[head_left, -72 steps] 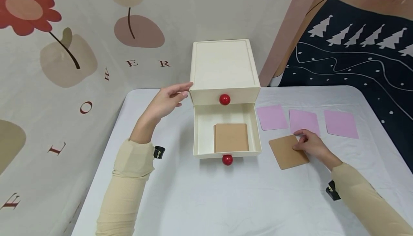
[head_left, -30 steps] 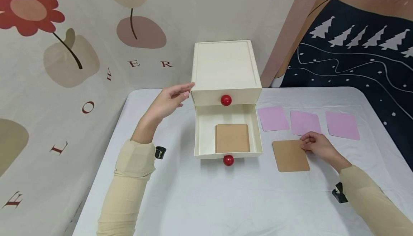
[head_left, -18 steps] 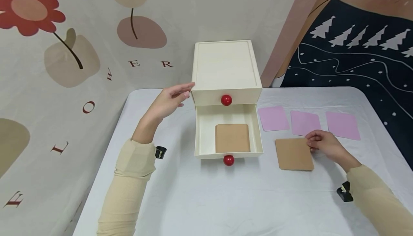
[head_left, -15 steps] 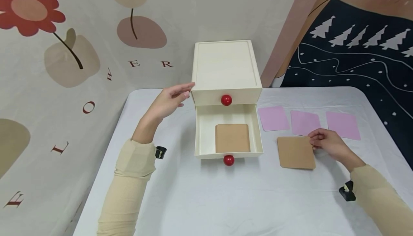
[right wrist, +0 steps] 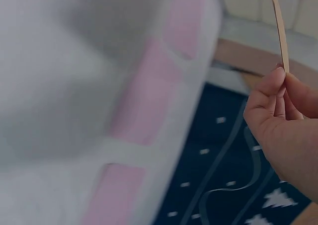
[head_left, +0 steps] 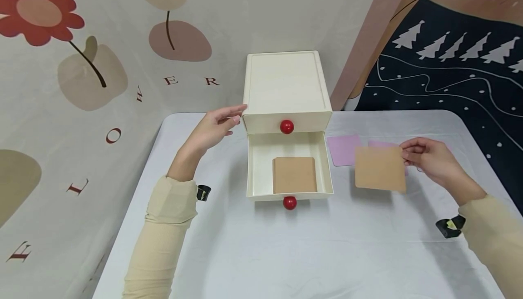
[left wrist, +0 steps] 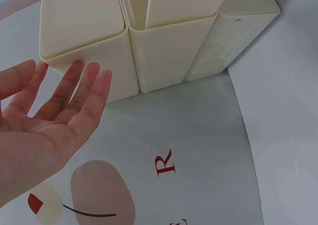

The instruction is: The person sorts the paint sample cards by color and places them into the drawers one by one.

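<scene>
My right hand (head_left: 433, 160) pinches a square brown card (head_left: 380, 169) by its right edge, raised above the cloth with its shadow below. In the right wrist view the brown card (right wrist: 279, 29) shows edge-on between thumb and fingers. My left hand (head_left: 210, 129) has its fingers extended, fingertips right at the left front corner of a cream drawer cabinet (head_left: 288, 83). Its lower drawer (head_left: 261, 147) is pulled out and holds a small stack of brown cards (head_left: 295, 175). The upper drawer, with a red knob (head_left: 287, 126), is closed.
Pink square sheets lie right of the cabinet: one (head_left: 343, 150) beside the drawer, another (right wrist: 146, 96) partly behind the raised card in the head view, a third (right wrist: 115, 192) behind my right hand. A white cloth (head_left: 310, 253) covers the table. A patterned curtain hangs behind.
My right hand has slid the brown card rightward, then lifted it off the cloth toward the pink sheets. The left hand stays at the cabinet corner.
</scene>
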`<state>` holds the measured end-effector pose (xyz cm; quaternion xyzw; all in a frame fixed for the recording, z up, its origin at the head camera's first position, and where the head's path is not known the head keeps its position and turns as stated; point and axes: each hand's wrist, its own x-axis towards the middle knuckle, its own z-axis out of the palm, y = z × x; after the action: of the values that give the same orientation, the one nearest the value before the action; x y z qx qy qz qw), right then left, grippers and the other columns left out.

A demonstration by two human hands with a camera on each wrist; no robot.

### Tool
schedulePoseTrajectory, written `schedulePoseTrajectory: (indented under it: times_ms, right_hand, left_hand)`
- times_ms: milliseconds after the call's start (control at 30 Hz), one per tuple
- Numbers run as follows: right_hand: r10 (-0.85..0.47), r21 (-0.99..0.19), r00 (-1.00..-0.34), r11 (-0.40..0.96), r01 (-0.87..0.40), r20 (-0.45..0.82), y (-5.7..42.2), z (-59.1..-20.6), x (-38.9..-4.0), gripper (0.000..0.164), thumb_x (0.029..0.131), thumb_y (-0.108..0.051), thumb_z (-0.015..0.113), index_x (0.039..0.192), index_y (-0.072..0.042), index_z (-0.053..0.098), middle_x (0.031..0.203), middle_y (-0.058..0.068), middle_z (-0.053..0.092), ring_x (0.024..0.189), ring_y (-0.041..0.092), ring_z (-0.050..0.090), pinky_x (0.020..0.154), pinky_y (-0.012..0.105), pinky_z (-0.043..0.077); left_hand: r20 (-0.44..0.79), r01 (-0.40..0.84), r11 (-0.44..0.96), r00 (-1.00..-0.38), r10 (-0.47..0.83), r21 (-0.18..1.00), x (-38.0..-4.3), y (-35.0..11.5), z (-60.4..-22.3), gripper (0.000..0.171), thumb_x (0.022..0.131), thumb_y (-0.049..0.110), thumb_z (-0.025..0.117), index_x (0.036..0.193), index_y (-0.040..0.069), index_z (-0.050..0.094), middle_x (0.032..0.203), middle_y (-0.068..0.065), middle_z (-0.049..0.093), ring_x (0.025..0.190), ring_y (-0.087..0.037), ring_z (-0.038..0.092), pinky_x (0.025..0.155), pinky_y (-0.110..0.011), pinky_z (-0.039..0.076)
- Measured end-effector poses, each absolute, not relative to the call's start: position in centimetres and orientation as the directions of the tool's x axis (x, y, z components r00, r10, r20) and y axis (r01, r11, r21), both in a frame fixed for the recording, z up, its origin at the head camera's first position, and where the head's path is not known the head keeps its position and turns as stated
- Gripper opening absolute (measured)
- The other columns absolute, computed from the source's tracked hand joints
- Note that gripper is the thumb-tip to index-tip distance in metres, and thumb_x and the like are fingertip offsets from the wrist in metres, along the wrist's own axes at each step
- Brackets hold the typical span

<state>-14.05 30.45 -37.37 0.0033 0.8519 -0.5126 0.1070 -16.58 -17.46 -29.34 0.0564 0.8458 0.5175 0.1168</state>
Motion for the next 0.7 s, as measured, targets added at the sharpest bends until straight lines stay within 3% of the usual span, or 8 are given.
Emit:
schedulePoseTrajectory:
  times_ms: [233, 333, 567, 700]
  right_hand:
    - [-0.116, -0.927, -0.981, 0.359, 0.105, -0.156, 28.2, -33.4, -15.0, 0.010, 0.091, 0.001, 0.052, 0.100, -0.002, 0.054, 0.083, -0.006, 0.060, 0.073, 0.009, 0.057, 0.066, 0.019, 0.051]
    - [-0.128, -0.932, -0.979, 0.347, 0.104, -0.157, 26.7, -32.3, -15.3, 0.010, 0.091, -0.001, 0.053, 0.101, -0.002, 0.054, 0.084, -0.006, 0.059, 0.074, 0.010, 0.056, 0.068, 0.019, 0.051]
    - [-0.233, -0.986, -0.960, 0.084, 0.141, -0.157, 22.9, -31.8, -15.8, 0.011, 0.087, 0.007, 0.055, 0.094, 0.000, 0.058, 0.081, 0.003, 0.061, 0.070, 0.013, 0.057, 0.064, 0.020, 0.052]
    - [-0.282, -0.988, -0.948, 0.076, 0.135, -0.151, 20.8, -32.3, -15.9, 0.011, 0.086, 0.011, 0.053, 0.096, 0.007, 0.054, 0.079, 0.003, 0.062, 0.068, 0.011, 0.058, 0.063, 0.020, 0.052]
  left_hand:
    - [-0.134, -0.019, 0.455, -0.966, 0.222, 0.890, -16.7, -17.4, -29.4, 0.038, 0.096, 0.014, 0.047, 0.134, 0.017, 0.048, 0.133, -0.003, 0.048, 0.116, -0.019, 0.047, 0.092, -0.039, 0.044]
    - [-0.137, -0.022, 0.457, -0.965, 0.221, 0.889, -16.7, -17.5, -29.4, 0.038, 0.096, 0.014, 0.047, 0.134, 0.017, 0.048, 0.133, -0.002, 0.047, 0.116, -0.019, 0.047, 0.092, -0.039, 0.044]
    - [-0.137, -0.022, 0.459, -0.966, 0.218, 0.888, -16.6, -17.5, -29.3, 0.038, 0.096, 0.014, 0.047, 0.134, 0.017, 0.048, 0.132, -0.002, 0.048, 0.115, -0.018, 0.047, 0.091, -0.038, 0.044]
    - [-0.137, -0.022, 0.458, -0.966, 0.220, 0.889, -16.6, -17.5, -29.3, 0.038, 0.096, 0.014, 0.047, 0.134, 0.018, 0.048, 0.132, -0.001, 0.048, 0.115, -0.017, 0.047, 0.090, -0.038, 0.045]
